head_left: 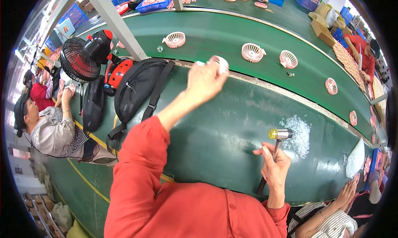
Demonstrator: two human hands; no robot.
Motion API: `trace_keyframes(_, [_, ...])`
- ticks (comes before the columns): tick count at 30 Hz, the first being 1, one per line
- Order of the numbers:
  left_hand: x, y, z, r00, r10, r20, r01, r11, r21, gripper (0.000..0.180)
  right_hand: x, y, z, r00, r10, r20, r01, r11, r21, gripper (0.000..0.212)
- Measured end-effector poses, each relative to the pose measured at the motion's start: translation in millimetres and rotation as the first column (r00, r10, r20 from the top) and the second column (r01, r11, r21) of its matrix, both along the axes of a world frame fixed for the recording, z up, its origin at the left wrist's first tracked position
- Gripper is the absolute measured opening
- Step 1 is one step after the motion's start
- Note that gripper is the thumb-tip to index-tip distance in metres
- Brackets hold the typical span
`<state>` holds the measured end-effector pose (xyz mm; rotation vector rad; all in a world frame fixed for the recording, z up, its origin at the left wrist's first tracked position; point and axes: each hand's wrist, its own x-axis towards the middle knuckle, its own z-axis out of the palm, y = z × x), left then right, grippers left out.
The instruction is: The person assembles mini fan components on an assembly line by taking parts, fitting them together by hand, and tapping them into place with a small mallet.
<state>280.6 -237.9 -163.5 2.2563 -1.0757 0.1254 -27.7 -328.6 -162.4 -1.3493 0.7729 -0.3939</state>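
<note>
My left hand (204, 81) is at the edge of the green conveyor belt, its fingers closed on a pale pink, round basket-like plastic part (223, 65) that is mostly hidden behind them. In my right hand (275, 165) is a mallet (281, 133), its metal head fitted with a yellow face and raised above the worktable. My fingers wrap its handle just below the head. Just beyond the mallet lies a pile of small clear rings (299, 135). Similar pink slotted parts (252, 52) rest apart on the belt past my left hand.
A small black-and-red fan (76, 57) and a black mesh bag (139, 89) stand at the left. A metal post (118, 26) rises beside the conveyor belt (215, 31). A white bag (355, 157) lies at the table's right end. Other people work to the left and right.
</note>
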Motion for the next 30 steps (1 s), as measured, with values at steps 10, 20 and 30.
trace_keyframes(10, [-149.3, 17.2, -9.5, 0.054, -0.629, -0.775, 0.103, 0.776, -0.623, 0.024, 11.9, 0.8, 11.3, 0.994, 0.102, -0.049, -0.11, 0.969, -0.223, 0.03])
trace_keyframes(20, [-129.2, 51.6, -26.6, 0.234, -0.425, -0.874, -0.058, 0.892, -0.449, 0.033, -3.6, -27.4, 2.5, 0.997, 0.077, -0.02, -0.075, 0.995, 0.067, 0.033])
trace_keyframes(30, [-162.0, 51.7, -22.8, -0.311, -0.364, -0.878, 0.091, 0.908, -0.409, 0.052, 14.6, -39.8, 5.2, 0.99, 0.139, -0.025, -0.134, 0.979, 0.152, 0.039])
